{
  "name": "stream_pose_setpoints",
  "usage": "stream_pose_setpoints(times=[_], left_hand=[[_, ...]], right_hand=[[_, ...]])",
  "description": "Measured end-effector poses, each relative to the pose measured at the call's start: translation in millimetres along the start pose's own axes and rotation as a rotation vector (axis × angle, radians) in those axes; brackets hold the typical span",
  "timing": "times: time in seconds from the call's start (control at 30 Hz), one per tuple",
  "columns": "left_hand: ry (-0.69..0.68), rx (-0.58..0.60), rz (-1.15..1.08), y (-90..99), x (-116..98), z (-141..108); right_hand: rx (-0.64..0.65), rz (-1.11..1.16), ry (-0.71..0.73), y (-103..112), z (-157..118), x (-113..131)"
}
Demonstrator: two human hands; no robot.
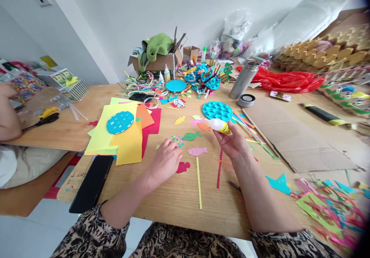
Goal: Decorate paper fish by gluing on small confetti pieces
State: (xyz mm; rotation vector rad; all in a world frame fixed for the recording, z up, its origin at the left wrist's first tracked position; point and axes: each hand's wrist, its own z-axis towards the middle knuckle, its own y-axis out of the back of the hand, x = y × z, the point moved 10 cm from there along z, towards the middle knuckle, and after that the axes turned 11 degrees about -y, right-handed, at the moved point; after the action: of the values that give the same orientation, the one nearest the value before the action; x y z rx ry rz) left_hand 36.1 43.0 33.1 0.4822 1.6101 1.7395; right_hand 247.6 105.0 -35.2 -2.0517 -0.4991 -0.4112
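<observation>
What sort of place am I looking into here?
It looks like a craft room or classroom, though I can't tell which. The right hand holds a glue bottle, a green paper fish lies nearby, and colourful paper scraps are strewn at lower right.

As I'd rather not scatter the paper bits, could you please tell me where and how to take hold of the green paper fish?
I'd pinch the green paper fish by its tail, coming from the right: it appears to lie flat, its tail points right, and its head end sits beside the small paper bits, near the left hand.
</observation>
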Motion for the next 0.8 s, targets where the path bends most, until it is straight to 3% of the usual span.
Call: stream_pose_setpoints(times=[0.23, 0.6, 0.8], left_hand=[[-0.022, -0.083, -0.096, -0.2, 8.4, 3.7], [-0.102, -0.050, -0.125, -4.3, -6.5, -50.7], [-0.111, -0.068, -0.071, 2.9, -8.1, -32.7]], right_hand=[[-0.009, -0.029, -0.047, 0.2, 1.3, -7.8], [0.039, -0.087, -0.087, -2.4, 1.8, -11.7], [0.040, -0.078, -0.077, -1.6, 3.3, -11.4]])
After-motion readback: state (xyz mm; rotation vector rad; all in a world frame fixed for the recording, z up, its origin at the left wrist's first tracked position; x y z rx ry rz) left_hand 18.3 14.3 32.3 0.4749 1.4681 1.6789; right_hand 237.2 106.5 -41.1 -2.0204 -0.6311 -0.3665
